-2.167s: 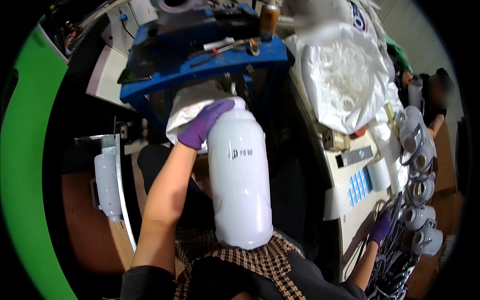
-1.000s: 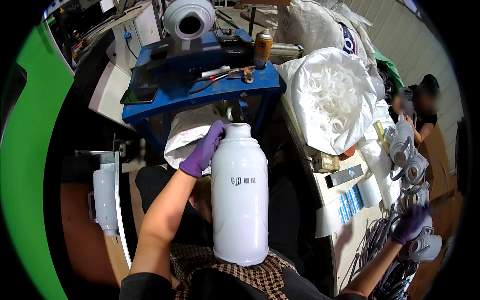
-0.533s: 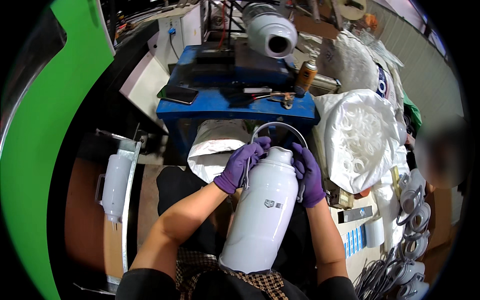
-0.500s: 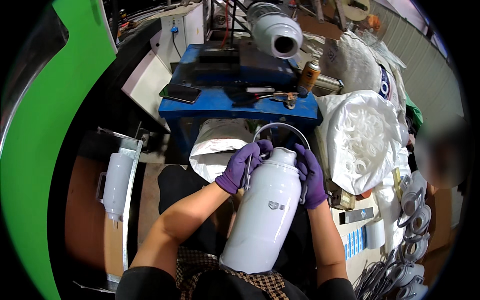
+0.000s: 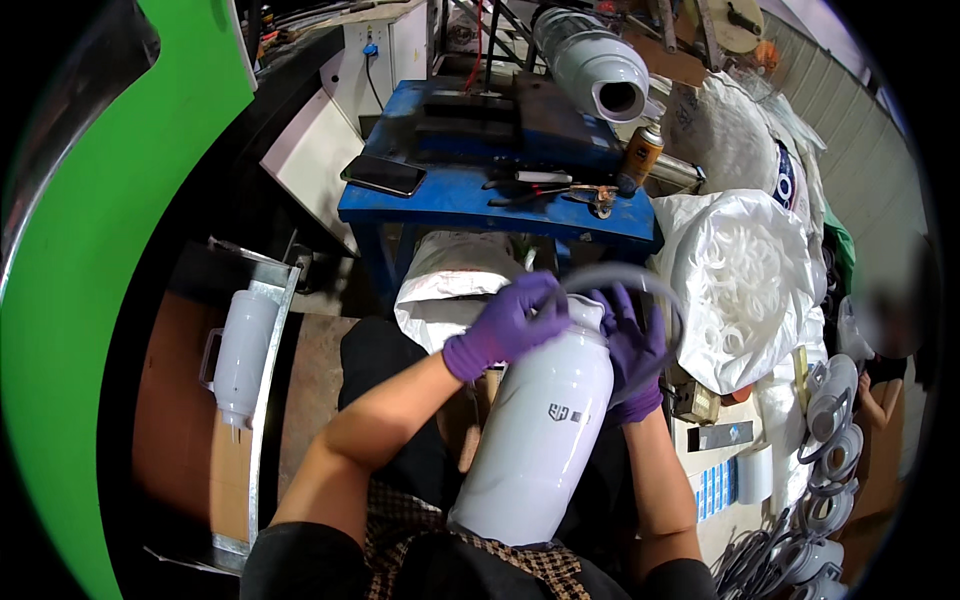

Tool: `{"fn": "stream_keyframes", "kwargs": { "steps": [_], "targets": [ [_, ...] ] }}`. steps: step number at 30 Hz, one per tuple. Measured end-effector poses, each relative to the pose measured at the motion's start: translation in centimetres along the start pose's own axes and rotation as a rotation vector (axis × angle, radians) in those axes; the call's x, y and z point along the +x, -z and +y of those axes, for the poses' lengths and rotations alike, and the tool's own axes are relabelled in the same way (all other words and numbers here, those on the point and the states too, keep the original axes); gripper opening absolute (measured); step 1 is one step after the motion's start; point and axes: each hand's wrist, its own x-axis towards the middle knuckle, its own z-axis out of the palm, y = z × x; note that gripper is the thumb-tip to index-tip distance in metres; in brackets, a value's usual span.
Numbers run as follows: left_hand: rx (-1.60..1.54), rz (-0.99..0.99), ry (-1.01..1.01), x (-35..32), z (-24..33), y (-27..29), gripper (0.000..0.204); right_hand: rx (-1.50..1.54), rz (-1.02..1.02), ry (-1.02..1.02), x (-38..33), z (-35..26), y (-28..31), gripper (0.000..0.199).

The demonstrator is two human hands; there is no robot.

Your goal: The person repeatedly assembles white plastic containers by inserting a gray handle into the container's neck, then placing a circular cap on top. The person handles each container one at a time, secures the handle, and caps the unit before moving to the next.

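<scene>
A pale grey vacuum flask body [image 5: 545,430] leans in my lap, its open neck [image 5: 585,312] tilted away from me. My left hand [image 5: 512,322], in a purple glove, is closed beside the neck on one end of a grey carrying handle [image 5: 672,290]. The handle is blurred by motion and arcs over the neck to the right. My right hand [image 5: 632,350], also purple-gloved, is at the right of the neck with its fingers stretched upward and apart. The handle passes in front of it; its thumb and the handle's other end are hidden.
A blue workbench [image 5: 450,200] ahead holds a phone [image 5: 384,175], pliers [image 5: 530,195], a spray can [image 5: 640,158] and another flask body [image 5: 595,72]. A white sack of pale rings [image 5: 740,275] stands right, above grey handled parts [image 5: 835,440]. Another flask [image 5: 245,350] lies left.
The handle has swung from upright over the neck toward the right. My left hand has moved right, nearer the neck; my right-hand fingers have spread. The whole view has shifted slightly.
</scene>
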Motion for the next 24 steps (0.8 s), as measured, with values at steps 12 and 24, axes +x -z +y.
{"fn": "stream_keyframes", "kwargs": {
  "steps": [12, 24],
  "targets": [
    [-0.635, 0.509, 0.202, -1.6, -0.8, 0.8, 0.052, -1.203, -0.314, 0.051, 1.7, 0.5, -5.5, 0.061],
    [-0.062, -0.142, 0.244, 1.4, -1.3, 5.0, 0.055, -0.842, 0.171, 0.21, 1.8, 1.6, -6.2, 0.035]
  ]
}}
